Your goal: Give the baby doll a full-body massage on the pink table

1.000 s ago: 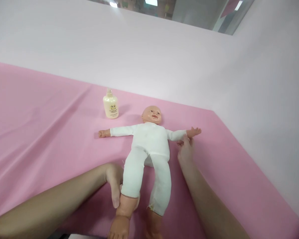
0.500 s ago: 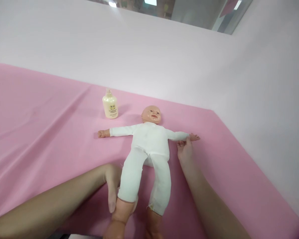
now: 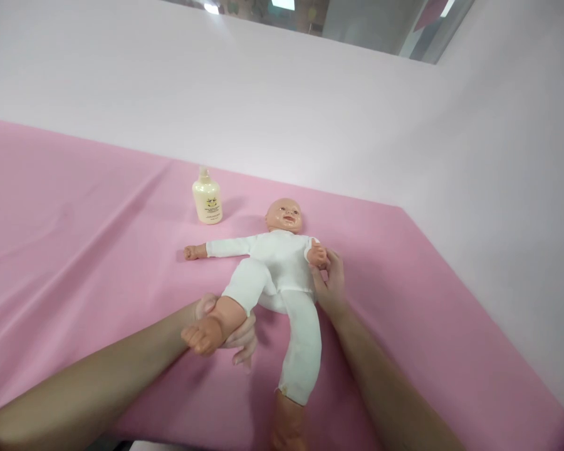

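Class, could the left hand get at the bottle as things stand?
Probably not: the left hand supports the doll's raised leg, and the doll's outstretched arm lies between that hand and the bottle.

Cannot read the label [image 3: 212,211] on the bottle [image 3: 207,193], nor see the left hand [image 3: 244,333] whole behind the raised leg [image 3: 240,293] of the doll [image 3: 284,260].

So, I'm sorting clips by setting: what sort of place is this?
Possibly an infant-care practice room, though I can't be sure: a baby doll lies on its back on a pink cloth, with a pale-yellow bottle standing near its head.
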A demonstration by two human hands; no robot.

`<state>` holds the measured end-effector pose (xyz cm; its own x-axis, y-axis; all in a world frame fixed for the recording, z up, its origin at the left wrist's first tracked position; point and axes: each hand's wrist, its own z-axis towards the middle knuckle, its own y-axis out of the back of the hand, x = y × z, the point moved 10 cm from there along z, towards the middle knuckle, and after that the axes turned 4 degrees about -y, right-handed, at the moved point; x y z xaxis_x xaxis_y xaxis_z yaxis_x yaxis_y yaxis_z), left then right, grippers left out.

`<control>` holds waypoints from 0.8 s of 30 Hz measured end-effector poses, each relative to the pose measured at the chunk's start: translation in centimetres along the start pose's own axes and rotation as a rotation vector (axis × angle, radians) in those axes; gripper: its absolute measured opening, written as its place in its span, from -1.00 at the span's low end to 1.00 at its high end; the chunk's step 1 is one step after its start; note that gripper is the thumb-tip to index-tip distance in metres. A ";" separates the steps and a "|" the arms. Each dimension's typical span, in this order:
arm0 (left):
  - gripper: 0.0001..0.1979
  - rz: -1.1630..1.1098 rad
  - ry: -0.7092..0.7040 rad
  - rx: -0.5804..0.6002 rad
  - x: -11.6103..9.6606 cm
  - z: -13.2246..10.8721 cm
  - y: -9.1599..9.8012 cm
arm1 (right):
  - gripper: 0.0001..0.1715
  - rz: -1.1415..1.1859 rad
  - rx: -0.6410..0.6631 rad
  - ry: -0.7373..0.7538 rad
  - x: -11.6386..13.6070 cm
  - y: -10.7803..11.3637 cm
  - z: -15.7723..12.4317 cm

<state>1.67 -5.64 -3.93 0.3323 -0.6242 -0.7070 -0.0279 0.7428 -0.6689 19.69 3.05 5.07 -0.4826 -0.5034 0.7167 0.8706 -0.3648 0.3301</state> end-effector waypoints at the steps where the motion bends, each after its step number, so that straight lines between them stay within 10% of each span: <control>1: -0.41 -0.023 -0.017 0.100 -0.5 0.1 -0.9 | -0.57 -0.040 0.021 0.025 0.4 -0.2 -0.1; 3: -0.44 -0.049 -0.022 0.190 -1.6 0.6 -1.6 | -0.58 -0.083 0.045 0.046 0.9 -0.4 -0.2; 9: -0.49 -0.062 -0.098 -0.067 -4.4 1.6 -0.1 | -0.55 -0.126 0.094 0.152 1.7 -1.0 -0.5; 24: -0.55 -0.056 -0.141 -0.327 -4.7 1.5 1.6 | -0.56 -0.273 0.201 0.265 2.7 -2.7 -1.0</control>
<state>1.43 -1.15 -1.30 0.4683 -0.6055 -0.6435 -0.2987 0.5770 -0.7602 15.94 1.96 5.48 -0.6832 -0.6026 0.4124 0.6959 -0.3662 0.6177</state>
